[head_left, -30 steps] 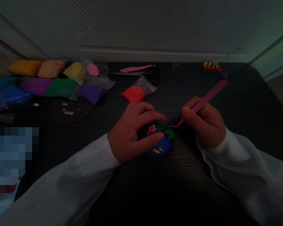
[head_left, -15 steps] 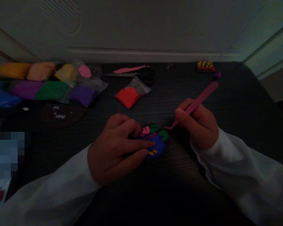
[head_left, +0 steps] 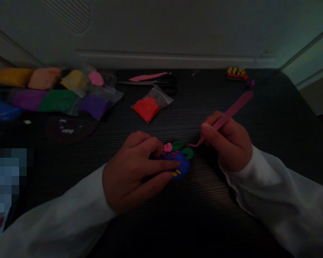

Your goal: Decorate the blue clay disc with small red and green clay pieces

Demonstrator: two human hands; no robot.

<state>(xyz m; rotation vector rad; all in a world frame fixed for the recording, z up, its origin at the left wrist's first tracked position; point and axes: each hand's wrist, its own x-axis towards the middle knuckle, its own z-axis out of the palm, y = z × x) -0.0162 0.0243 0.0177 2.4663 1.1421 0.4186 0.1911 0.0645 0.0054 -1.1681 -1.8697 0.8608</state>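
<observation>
Two hands of mine are at work over the surface (head_left: 193, 218), with a blue disc (head_left: 185, 167) between them. My right hand (head_left: 227, 145) has the pink tool (head_left: 233, 109) pinched like a pen, thumb and index finger closed on its shaft. The tool's long axis runs on a slant: the broad end rises away from me to the right, and the thin end points down and left, bending near the tip toward the disc. That tip is just beside the leaves (head_left: 188, 153); I cannot tell whether it touches them.

The disc lies flat, its decorated face up and roughly round, so no long axis stands out. A pink flower (head_left: 168, 147) and the leaves sit along its far edge, red bits (head_left: 173, 155) just nearer me, and yellow bits (head_left: 174, 173) at the near side.

My left hand (head_left: 133, 172) comes in palm down from the left, index finger stretched across the disc, thumb by the yellow bits, the other fingers curled near the flower. Whether it grips the disc or merely rests there, I cannot tell. Both forearms angle inward from the lower corners.
</observation>
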